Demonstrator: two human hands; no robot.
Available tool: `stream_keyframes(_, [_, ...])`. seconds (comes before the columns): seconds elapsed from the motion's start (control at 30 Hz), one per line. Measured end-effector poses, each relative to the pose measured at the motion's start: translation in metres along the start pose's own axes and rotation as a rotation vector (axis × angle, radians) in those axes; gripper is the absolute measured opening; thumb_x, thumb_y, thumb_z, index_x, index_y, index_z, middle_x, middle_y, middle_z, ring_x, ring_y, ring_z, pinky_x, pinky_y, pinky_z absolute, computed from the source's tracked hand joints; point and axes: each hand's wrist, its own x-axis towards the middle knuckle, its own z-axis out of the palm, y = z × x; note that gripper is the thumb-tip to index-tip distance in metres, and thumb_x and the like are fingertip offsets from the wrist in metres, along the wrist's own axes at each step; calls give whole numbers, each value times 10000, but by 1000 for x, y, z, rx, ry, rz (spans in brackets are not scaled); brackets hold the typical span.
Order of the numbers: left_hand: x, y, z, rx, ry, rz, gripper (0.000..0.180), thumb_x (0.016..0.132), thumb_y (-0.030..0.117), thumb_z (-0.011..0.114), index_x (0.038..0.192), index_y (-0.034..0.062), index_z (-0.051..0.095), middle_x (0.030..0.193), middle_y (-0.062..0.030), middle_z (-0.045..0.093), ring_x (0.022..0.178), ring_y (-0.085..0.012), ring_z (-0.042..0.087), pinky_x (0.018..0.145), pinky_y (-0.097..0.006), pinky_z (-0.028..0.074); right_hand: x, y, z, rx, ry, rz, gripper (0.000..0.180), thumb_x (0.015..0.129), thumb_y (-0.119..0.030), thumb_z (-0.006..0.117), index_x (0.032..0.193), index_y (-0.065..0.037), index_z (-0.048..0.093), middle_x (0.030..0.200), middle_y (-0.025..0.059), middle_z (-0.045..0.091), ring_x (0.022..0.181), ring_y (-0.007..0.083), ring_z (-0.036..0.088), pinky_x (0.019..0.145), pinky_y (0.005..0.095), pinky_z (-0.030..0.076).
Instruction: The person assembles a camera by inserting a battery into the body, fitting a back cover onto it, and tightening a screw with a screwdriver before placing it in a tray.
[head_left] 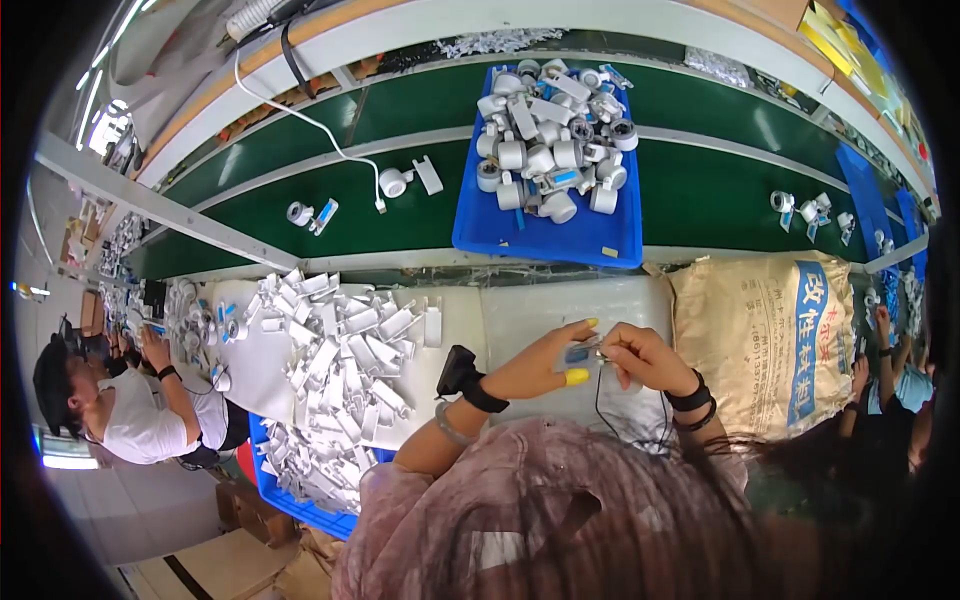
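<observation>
My left hand, with yellow finger covers on thumb and forefinger, holds a small white part with a blue face between those fingers. Against the right end of that part my right hand is closed, its fingertips pinching something too small to make out. Thin dark cords hang below the hands. Left of them lies a large heap of white plastic housings. Beyond the hands, a blue tray is piled with round white units, some showing blue strips.
A green conveyor belt crosses beyond the bench with a few loose units and a white cable on it. To the right lies a tan printed sack. A blue bin catches housings at the left edge. Other people work on both sides.
</observation>
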Motion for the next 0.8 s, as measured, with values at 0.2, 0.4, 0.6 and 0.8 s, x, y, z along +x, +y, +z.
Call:
stream_keyframes(0.2, [-15, 9, -15, -228, -194, -327, 512, 865, 206, 684, 1293, 26, 466, 1058, -74, 599, 915, -129, 541, 777, -308, 460, 5, -18, 12, -45, -153, 47, 147, 981, -150, 528, 964, -14, 579, 631, 11, 541, 500, 65, 517, 469, 219, 402])
stream_keyframes(0.4, [-36, 20, -2, 415, 101, -262, 318, 871, 134, 562, 1162, 69, 450, 673, -204, 560, 646, -411, 572, 571, -437, 422, 5, -7, 22, -474, -124, -146, 108, 887, -108, 626, 957, -26, 634, 694, 79, 595, 615, 188, 591, 558, 307, 452])
stream_keyframes(0.6, [-33, 29, 11, -102, 260, -315, 215, 966, 167, 469, 1139, 39, 455, 734, -128, 563, 557, -226, 527, 536, -337, 427, 4, 8, 56, -896, 534, -334, 142, 779, -25, 693, 913, -51, 653, 760, 104, 614, 677, 291, 587, 622, 381, 461])
stream_keyframes(0.8, [-28, 28, 12, -579, 403, -396, 212, 1017, 149, 376, 1153, 9, 459, 848, -82, 585, 575, -135, 548, 524, -263, 431, 7, 19, 73, -604, 699, -428, 171, 807, 54, 664, 958, -10, 615, 864, 124, 612, 737, 246, 629, 624, 315, 500])
